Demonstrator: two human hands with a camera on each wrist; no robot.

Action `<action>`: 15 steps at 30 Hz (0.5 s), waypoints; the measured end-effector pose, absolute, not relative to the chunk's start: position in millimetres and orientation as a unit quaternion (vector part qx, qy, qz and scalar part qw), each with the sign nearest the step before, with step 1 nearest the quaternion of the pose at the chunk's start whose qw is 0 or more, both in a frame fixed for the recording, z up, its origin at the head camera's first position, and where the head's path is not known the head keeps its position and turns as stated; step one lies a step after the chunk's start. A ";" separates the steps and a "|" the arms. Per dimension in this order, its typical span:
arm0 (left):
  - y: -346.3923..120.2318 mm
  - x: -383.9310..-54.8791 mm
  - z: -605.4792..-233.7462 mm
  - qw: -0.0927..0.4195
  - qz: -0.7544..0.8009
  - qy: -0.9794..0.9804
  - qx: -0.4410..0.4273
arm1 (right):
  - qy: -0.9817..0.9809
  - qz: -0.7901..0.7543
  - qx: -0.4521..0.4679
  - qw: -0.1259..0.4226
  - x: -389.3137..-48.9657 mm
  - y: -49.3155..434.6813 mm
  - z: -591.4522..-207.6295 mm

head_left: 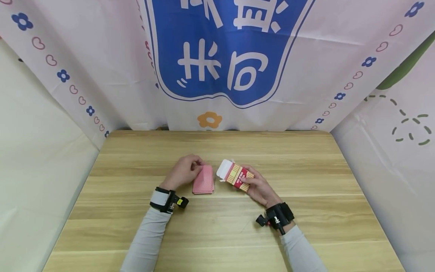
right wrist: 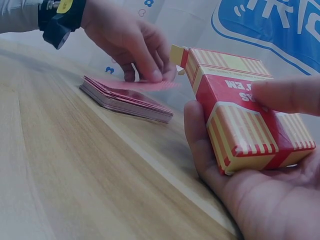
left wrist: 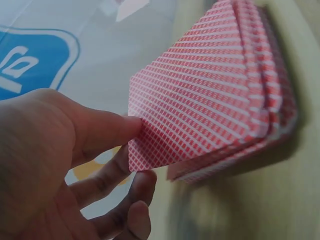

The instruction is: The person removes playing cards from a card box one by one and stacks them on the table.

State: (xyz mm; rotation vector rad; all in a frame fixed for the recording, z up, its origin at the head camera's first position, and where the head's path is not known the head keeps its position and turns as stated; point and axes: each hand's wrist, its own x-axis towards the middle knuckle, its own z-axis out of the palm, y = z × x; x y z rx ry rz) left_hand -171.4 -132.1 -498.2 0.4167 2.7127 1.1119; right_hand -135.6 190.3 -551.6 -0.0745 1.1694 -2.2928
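Note:
A deck of playing cards (head_left: 203,185) with red-and-white patterned backs lies on the table, its thick edge showing in the right wrist view. At its far end, my left hand (head_left: 184,170) pinches a playing card (left wrist: 187,95) between thumb and fingers. That end is raised off the deck (right wrist: 117,102), while the other end still lies over it; whether it is a single card I cannot tell. To the right, my right hand (head_left: 261,187) grips a red-and-yellow striped card box (right wrist: 235,110), thumb on its front. The box's white flap (head_left: 224,169) stands open toward the deck.
The wooden table (head_left: 217,234) ends at a white cloth backdrop (head_left: 136,105) with a blue sign print (head_left: 221,87). White cloth walls (head_left: 401,173) stand on both sides. Each wrist wears a black strap with a small camera (head_left: 182,202).

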 end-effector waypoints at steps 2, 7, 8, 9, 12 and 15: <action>-129.2 -170.9 -500.3 0.082 0.355 0.921 0.136 | 0.435 -0.856 -0.028 0.279 -135.7 190.3 -551.8; -124.3 -170.3 -505.2 0.055 0.322 0.935 0.140 | 0.438 -0.854 -0.034 0.277 -135.0 190.1 -551.6; -123.7 -170.5 -506.3 0.049 0.318 0.936 0.142 | 0.440 -0.854 -0.035 0.277 -134.7 190.0 -551.3; -123.3 -170.5 -507.0 0.044 0.314 0.937 0.145 | 0.440 -0.853 -0.037 0.277 -134.5 190.0 -550.9; -122.7 -170.7 -509.2 0.041 0.305 0.940 0.148 | 0.438 -0.853 -0.043 0.279 -134.5 190.1 -550.3; -123.2 -170.9 -509.9 0.047 0.303 0.940 0.147 | 0.433 -0.856 -0.048 0.281 -135.5 190.4 -551.1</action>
